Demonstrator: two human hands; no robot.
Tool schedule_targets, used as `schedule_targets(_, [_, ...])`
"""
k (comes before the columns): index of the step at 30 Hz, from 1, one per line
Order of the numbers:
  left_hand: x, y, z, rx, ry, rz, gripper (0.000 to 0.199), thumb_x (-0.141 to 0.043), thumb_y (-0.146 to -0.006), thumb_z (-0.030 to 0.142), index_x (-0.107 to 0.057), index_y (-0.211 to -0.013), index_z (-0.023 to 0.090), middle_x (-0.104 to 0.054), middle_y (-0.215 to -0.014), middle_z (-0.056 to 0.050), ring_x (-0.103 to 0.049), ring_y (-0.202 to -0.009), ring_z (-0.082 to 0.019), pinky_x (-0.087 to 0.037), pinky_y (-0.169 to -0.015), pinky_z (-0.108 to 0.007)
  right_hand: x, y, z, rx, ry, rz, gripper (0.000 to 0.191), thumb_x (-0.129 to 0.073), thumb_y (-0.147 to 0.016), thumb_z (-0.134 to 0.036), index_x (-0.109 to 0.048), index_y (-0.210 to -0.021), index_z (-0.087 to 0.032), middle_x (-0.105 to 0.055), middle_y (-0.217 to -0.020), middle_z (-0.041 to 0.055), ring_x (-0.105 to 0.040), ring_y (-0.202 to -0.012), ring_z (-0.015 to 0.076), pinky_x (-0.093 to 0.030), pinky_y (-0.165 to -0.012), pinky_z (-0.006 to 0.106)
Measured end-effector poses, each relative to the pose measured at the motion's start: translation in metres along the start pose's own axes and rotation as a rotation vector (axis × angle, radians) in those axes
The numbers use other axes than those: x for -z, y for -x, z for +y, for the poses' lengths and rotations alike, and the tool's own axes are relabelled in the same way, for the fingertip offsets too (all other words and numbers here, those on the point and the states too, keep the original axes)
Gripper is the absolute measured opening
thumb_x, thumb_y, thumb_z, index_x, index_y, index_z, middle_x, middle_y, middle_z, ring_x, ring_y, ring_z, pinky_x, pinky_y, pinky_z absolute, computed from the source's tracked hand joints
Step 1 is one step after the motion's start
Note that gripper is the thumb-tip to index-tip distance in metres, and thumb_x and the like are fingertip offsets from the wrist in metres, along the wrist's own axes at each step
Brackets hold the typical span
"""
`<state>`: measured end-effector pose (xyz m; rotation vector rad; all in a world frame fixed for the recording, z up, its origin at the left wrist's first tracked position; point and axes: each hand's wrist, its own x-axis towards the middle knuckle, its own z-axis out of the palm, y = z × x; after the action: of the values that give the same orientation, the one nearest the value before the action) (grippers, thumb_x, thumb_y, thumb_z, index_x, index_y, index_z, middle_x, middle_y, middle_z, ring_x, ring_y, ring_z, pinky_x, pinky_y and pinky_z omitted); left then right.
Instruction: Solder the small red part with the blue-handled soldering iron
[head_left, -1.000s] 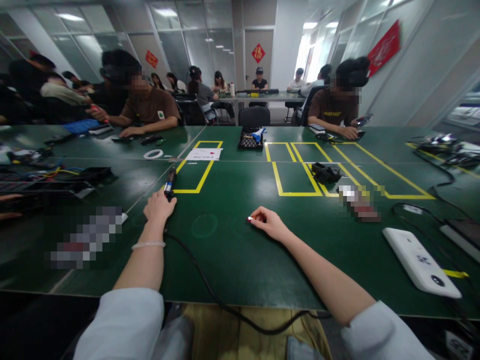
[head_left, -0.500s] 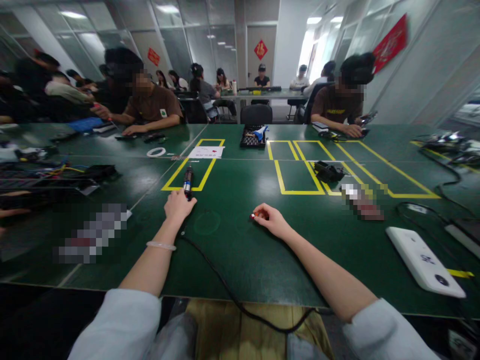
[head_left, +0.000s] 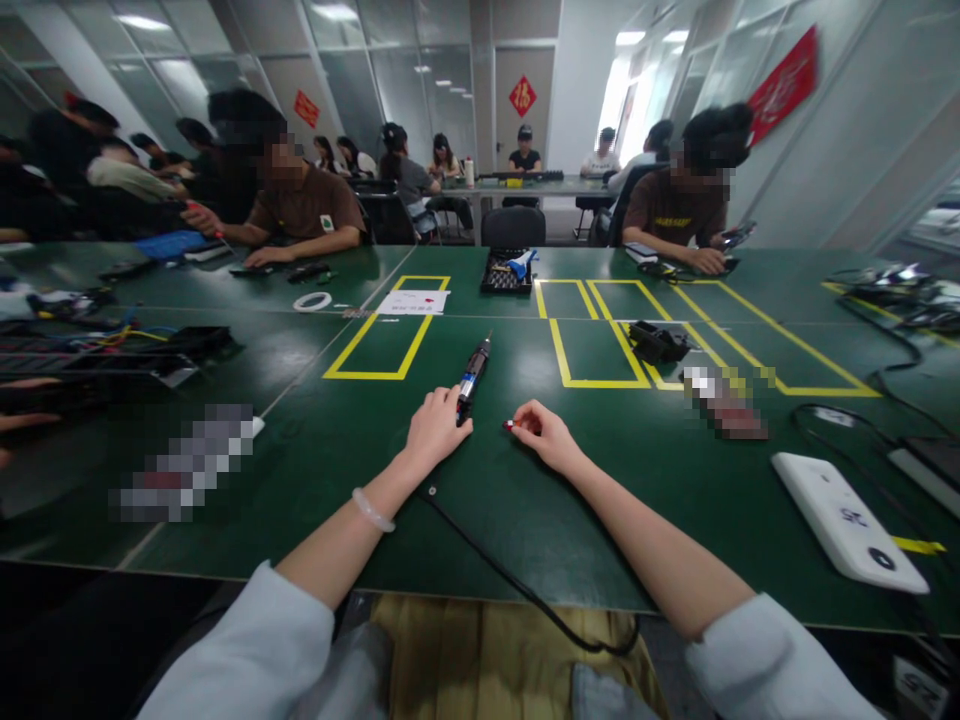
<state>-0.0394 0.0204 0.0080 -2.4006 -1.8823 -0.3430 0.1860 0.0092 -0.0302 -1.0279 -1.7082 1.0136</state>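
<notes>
My left hand (head_left: 436, 432) is wrapped round the rear of an electric screwdriver (head_left: 472, 372), dark with a blue and silver band. Its thin bit points away from me, over the green table (head_left: 480, 540). A black cord (head_left: 499, 565) runs from below that hand toward the table's front edge. To the right, my right hand (head_left: 551, 437) pinches a small red and white piece (head_left: 510, 425) between thumb and fingertips; the fingers hide most of it, and its kind cannot be made out. A short gap separates the two hands.
Yellow tape outlines (head_left: 367, 377) mark the table. A paper sheet (head_left: 415, 303), a black tray (head_left: 506, 272) and a black holder (head_left: 658, 342) lie farther off. At right stands a white device (head_left: 847, 520) beside cables. Across the table, two people (head_left: 307, 205) handle things.
My left hand has moved right with the screwdriver, off the left tape outline and close to my right hand. The cord has shifted along. My right hand has stayed nearly in place.
</notes>
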Motion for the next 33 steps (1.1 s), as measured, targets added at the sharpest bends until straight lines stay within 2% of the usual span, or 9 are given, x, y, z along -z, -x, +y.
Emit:
schedule_targets(6, [-0.003,0.013,0.019,-0.095,0.091,0.003,0.058,-0.058,-0.083,0.038,-0.041,-0.136,0.020,-0.053,-0.120,-0.011,-0.051,-0.110,-0.026,-0.047,-0.088,-0.034,-0.001,-0.001,0.004,0.097,0.086,0.007,0.012,-0.059,-0.084,-0.029,-0.051,-0.083,-0.019,-0.049,-0.076,-0.0024,-0.045,-0.061,0.0106,-0.039,-0.059,0.024])
schedule_targets(11, [-0.004,0.022,0.031,-0.172,0.169,-0.012,0.058,-0.058,-0.084,0.039,-0.041,-0.136,0.020,-0.053,-0.119,-0.010,-0.051,-0.110,-0.025,-0.048,-0.088,-0.035,-0.004,0.002,-0.001,0.171,0.156,-0.066,0.009,-0.059,-0.083,-0.022,-0.051,-0.082,-0.019,-0.049,-0.079,-0.0015,-0.046,-0.064,0.0111,-0.039,-0.062,0.024])
schedule_targets(19, [-0.006,0.025,0.036,-0.207,0.201,-0.035,0.061,-0.059,-0.084,0.043,-0.039,-0.138,0.022,-0.052,-0.123,-0.009,-0.051,-0.109,-0.024,-0.047,-0.090,-0.035,-0.006,0.004,-0.008,0.225,0.256,-0.130,0.007,-0.059,-0.084,-0.018,-0.053,-0.082,-0.019,-0.050,-0.081,-0.0002,-0.050,-0.069,0.0125,-0.041,-0.066,0.025])
schedule_targets(24, [-0.005,0.025,0.040,-0.217,0.133,-0.011,0.064,-0.060,-0.084,0.048,-0.039,-0.139,0.022,-0.051,-0.122,-0.010,-0.052,-0.107,-0.024,-0.046,-0.089,-0.035,-0.009,0.003,-0.006,0.209,0.270,-0.093,0.008,-0.061,-0.085,-0.023,-0.060,-0.080,-0.018,-0.052,-0.085,0.0013,-0.052,-0.073,0.0132,-0.043,-0.071,0.027])
schedule_targets(26, [-0.004,0.025,0.043,-0.214,0.082,-0.001,0.066,-0.057,-0.085,0.053,-0.039,-0.139,0.021,-0.051,-0.120,-0.011,-0.052,-0.104,-0.025,-0.046,-0.086,-0.035,-0.008,0.003,-0.005,0.189,0.243,-0.039,0.017,-0.056,-0.090,-0.029,-0.064,-0.080,-0.018,-0.053,-0.087,0.0028,-0.053,-0.075,0.0136,-0.043,-0.073,0.027])
schedule_targets(29, [-0.002,0.024,0.047,-0.192,0.017,0.002,0.066,-0.051,-0.088,0.056,-0.037,-0.142,0.021,-0.051,-0.116,-0.012,-0.053,-0.101,-0.026,-0.045,-0.082,-0.036,-0.004,0.002,-0.001,0.141,0.162,-0.026,0.031,-0.048,-0.095,-0.036,-0.068,-0.079,-0.018,-0.057,-0.081,0.0030,-0.056,-0.080,0.0145,-0.044,-0.078,0.029])
schedule_targets(33, [-0.001,0.022,0.047,-0.173,0.006,-0.023,0.064,-0.049,-0.089,0.055,-0.035,-0.144,0.024,-0.051,-0.115,-0.011,-0.052,-0.099,-0.025,-0.045,-0.079,-0.034,0.000,0.000,0.004,0.013,-0.005,0.012,0.036,-0.048,-0.092,-0.047,-0.067,-0.087,-0.017,-0.060,-0.079,0.0024,-0.055,-0.068,0.0125,-0.045,-0.066,0.027])
